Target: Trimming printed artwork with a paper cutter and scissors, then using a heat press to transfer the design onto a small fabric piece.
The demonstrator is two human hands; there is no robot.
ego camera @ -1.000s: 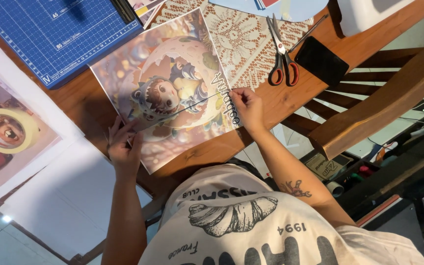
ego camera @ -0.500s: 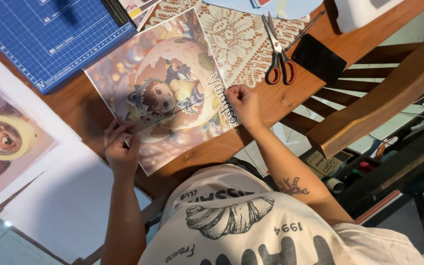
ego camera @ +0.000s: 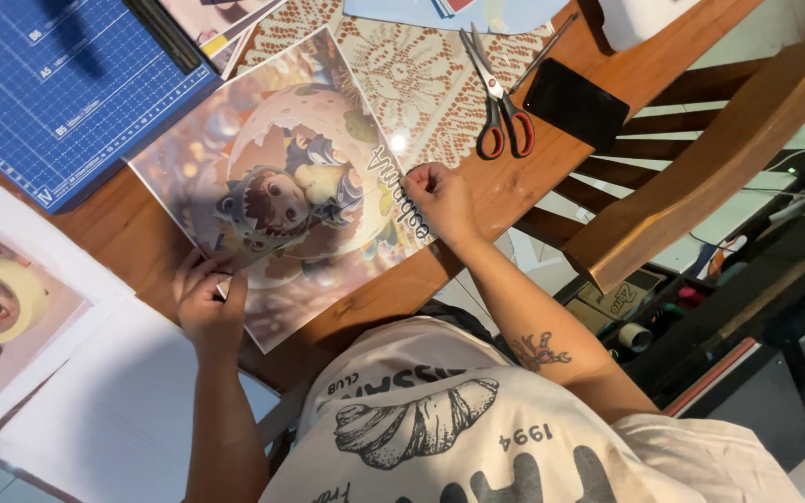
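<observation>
A: Nearest in, the left hand (ego camera: 209, 300) pinches the glossy cartoon print (ego camera: 281, 196) at its near edge, fingers curled shut on the sheet; white paper sheets (ego camera: 114, 410) crowd that side.

B: And the right hand (ego camera: 440, 197) grips the print's right edge, wrist bent, close to the table's rim; bare wooden table (ego camera: 505, 191) just beyond.

A: Further out, red-handled scissors (ego camera: 500, 102) lie on the lace doily (ego camera: 402, 79); the blue gridded cutting mat (ego camera: 58, 84) sits beside the print's far corner.
</observation>
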